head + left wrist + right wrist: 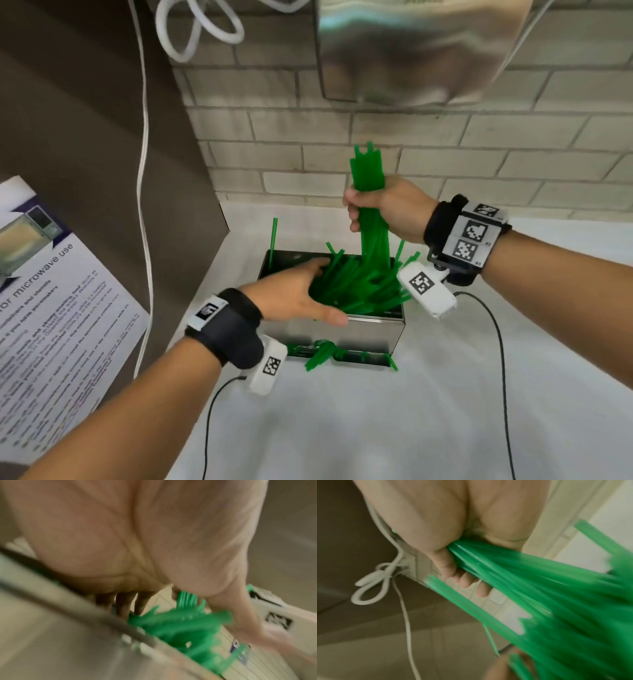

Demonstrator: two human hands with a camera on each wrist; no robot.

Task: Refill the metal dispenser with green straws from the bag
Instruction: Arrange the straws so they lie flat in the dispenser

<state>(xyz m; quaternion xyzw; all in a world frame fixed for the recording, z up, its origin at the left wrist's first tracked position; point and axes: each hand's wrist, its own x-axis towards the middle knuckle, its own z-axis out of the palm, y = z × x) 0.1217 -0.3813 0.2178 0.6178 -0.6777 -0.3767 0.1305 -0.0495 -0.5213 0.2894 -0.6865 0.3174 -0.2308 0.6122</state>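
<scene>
Head: right hand (383, 205) grips straws (370, 212) above dispenser (370, 330).

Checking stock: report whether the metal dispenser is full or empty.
Partly filled: metal dispenser holds a jumbled heap of green straws poking above its rim; exact depth cannot be told.

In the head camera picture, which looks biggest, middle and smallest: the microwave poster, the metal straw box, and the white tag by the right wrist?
1. Microwave poster, though it is nearest the camera
2. Metal straw box
3. White tag

Right hand (383, 205) raised, fingers (467, 580) curled, left hand (298, 294) open, lower
</scene>
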